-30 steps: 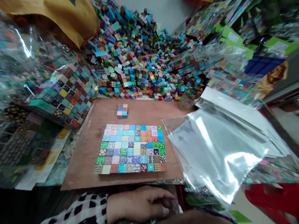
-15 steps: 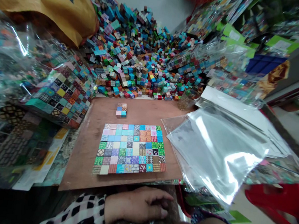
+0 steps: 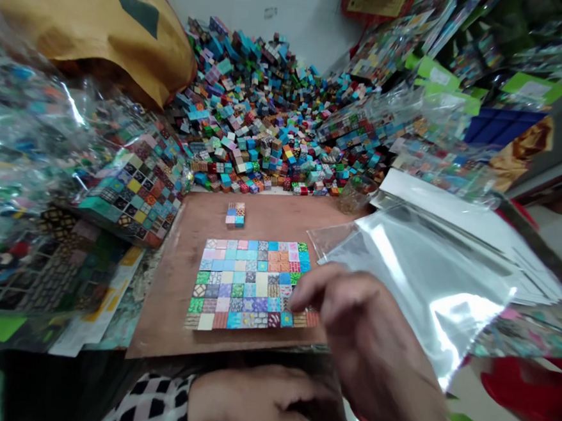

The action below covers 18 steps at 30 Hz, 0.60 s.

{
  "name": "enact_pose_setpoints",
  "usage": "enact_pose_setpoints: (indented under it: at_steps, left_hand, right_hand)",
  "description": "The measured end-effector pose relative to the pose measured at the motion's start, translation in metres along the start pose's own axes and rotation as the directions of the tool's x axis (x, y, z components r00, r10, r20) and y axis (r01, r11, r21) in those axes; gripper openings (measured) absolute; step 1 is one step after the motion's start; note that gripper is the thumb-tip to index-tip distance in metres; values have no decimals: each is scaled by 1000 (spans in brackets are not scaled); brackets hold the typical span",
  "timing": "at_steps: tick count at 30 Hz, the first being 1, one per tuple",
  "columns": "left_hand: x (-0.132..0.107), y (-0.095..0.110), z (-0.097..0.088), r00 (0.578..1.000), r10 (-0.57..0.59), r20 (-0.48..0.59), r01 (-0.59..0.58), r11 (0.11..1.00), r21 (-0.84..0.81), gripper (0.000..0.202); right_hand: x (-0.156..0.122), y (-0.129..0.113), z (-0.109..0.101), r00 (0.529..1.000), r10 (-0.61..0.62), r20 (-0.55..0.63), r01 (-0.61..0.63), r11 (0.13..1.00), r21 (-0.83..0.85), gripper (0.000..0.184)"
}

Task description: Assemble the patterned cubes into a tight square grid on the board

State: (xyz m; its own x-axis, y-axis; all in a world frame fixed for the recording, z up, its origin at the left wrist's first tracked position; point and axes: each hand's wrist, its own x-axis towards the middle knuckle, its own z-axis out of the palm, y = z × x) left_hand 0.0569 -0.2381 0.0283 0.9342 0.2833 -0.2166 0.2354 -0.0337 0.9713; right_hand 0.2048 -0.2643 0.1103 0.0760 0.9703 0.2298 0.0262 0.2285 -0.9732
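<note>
A flat rectangle of small patterned cubes (image 3: pixel 251 285) in many colours lies on the brown board (image 3: pixel 160 317). My right hand (image 3: pixel 351 305) hovers over its right edge, blurred, with loosely bent fingers and nothing visible in them. Low in front of the board, my left hand (image 3: pixel 248 397) rests with its fingers slightly curled and apart, holding nothing that I can see. A checkered sleeve covers that wrist. Behind the rectangle, a small cluster of cubes (image 3: pixel 235 214) stands alone on the board.
A big heap of cubes (image 3: pixel 267 139) rises against the wall. Clear plastic bags (image 3: pixel 403 257) lie right of the board, over white sheets (image 3: pixel 421 194). To the left stand a wrapped cube block (image 3: pixel 135 187) and a brown paper bag (image 3: pixel 96 24). A small clear cup (image 3: pixel 356 193) sits at the back.
My right hand has come up from the lower right over the right edge of the cube rectangle. My left hand has stayed low in front of the board. The view has shifted slightly.
</note>
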Motion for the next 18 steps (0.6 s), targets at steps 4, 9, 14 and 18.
enact_pose_setpoints:
  at_steps: [4, 9, 14, 18]
  left_hand:
    - [-28, 42, -17, 991, -57, 120, 48, 996, 81, 50]
    - [-63, 87, -70, 995, -97, -33, 94, 993, -76, 42]
    - [-61, 69, -147, 759, -52, -649, 264, 936, 234, 43]
    - [-38, 30, -197, 693, 96, -715, 467, 696, 546, 46]
  right_hand:
    - [24, 61, -22, 952, 104, -289, -171, 961, -215, 28]
    - [18, 126, -35, 920, 205, -333, -282, 938, -202, 38]
    - [14, 134, -30, 907, 213, -364, -288, 944, -163, 40]
    - [14, 133, -28, 906, 209, -367, -281, 947, -154, 40]
